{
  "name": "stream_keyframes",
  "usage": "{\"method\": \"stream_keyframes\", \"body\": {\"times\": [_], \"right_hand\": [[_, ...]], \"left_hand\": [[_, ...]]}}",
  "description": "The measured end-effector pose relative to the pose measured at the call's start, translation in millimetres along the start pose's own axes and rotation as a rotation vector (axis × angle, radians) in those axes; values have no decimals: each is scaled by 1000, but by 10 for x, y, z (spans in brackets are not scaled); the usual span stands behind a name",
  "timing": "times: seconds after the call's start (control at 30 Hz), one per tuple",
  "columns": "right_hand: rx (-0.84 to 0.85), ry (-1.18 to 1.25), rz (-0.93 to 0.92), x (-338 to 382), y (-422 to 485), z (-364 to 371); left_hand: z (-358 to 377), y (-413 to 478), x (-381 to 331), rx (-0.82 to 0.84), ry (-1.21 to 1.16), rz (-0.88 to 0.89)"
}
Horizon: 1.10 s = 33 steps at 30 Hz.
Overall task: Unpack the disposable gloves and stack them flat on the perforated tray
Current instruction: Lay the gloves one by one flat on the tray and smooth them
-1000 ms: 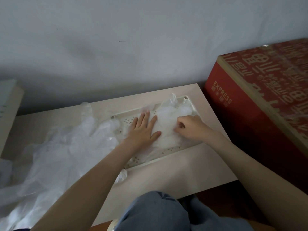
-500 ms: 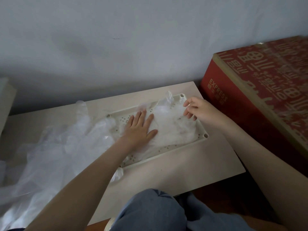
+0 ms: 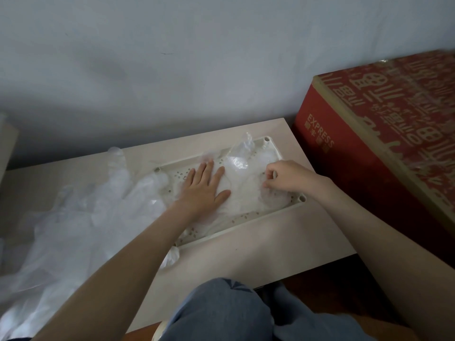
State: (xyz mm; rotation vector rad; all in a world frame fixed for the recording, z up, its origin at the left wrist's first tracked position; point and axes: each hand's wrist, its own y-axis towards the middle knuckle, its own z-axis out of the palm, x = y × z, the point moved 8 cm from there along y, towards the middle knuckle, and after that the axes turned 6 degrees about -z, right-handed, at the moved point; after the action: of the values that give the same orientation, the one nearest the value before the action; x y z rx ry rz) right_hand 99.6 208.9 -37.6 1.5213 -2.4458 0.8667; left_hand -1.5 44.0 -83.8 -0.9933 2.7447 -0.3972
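Observation:
A cream perforated tray (image 3: 246,216) lies on the low beige table (image 3: 258,244). Clear disposable gloves (image 3: 242,190) are spread across the tray. My left hand (image 3: 205,189) presses flat on them with straight fingers, over the tray's left half. My right hand (image 3: 286,175) is at the tray's right half, fingertips curled and pinching the clear glove film. A large loose heap of clear gloves (image 3: 73,222) covers the table to the left of the tray, some draping over the tray's left end.
A big red cardboard box (image 3: 384,148) printed EXPRESS stands right of the table, close to my right forearm. A pale wall rises behind the table. My knee in blue fabric (image 3: 221,311) sits below the table's front edge.
My right hand has come back from the tray's far right corner toward its middle right and now pinches the glove film. The left hand stays pressed flat in place.

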Motion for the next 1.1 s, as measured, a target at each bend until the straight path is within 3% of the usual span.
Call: {"method": "stream_keyframes", "body": {"times": [0.2,0.53,0.7,1.1], "right_hand": [[11,10,33,-85,-15,-25],[-4,247,-24,-121,-132,-171],[17,225,-28,-151,-133,-190],[-240,118,-84,-117,-55,-258]], "left_hand": [[2,6,6,-8,-3,-1],[6,0,10,-9,-10,0],[-9,5,14,-1,-55,19],[-93,-28,5,-36,-6,-57]]}}
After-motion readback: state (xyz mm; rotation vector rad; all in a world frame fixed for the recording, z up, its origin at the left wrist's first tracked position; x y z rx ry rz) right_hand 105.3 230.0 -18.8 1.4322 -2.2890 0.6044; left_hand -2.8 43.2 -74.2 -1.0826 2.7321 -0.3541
